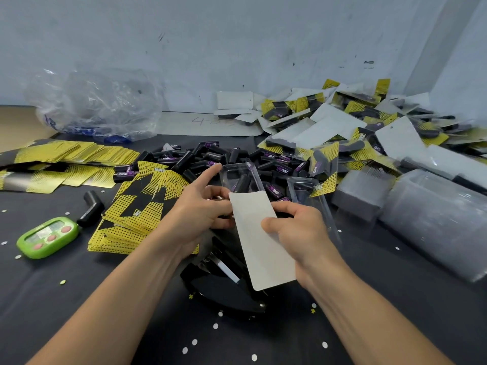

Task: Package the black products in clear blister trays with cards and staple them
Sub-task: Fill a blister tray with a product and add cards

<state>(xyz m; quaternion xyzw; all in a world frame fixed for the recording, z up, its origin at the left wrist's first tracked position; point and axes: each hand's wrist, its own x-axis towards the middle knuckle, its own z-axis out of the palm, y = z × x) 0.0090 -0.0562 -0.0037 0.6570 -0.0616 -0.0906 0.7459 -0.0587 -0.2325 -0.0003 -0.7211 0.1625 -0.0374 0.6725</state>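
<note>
Packing station: a person's left hand (200, 206) is gripping the near end of a clear blister tray (238, 171), fingers curled round it and the index finger stretched along its left rim. The right hand (297, 227) is pinching a white-backed card (261, 241), thumb on its face and fingers behind, with the card's top edge meeting the tray's near end. A black product (242, 182) is lying inside the tray.

Both are hanging over a black stapler (221, 285) at 6 o'clock on the dark table (395, 299), the card hiding part of it. Hemming in the work are a stack of yellow cards (139, 212) just beside the left wrist at 9 o'clock, a heap of loose black products (208, 156) right behind the tray at 12, and a spare tray (308, 193) near the right hand at 2. Finished packs (355, 122) are piling against the wall (237, 43) at 1 to 2 o'clock, and stacked clear trays (434, 222) are lying at 3. A green timer (47, 237) is sitting at 8 o'clock, a crumpled plastic bag (97, 106) at 11.

Bare table is showing toward the viewer, between and outside the forearms.
</note>
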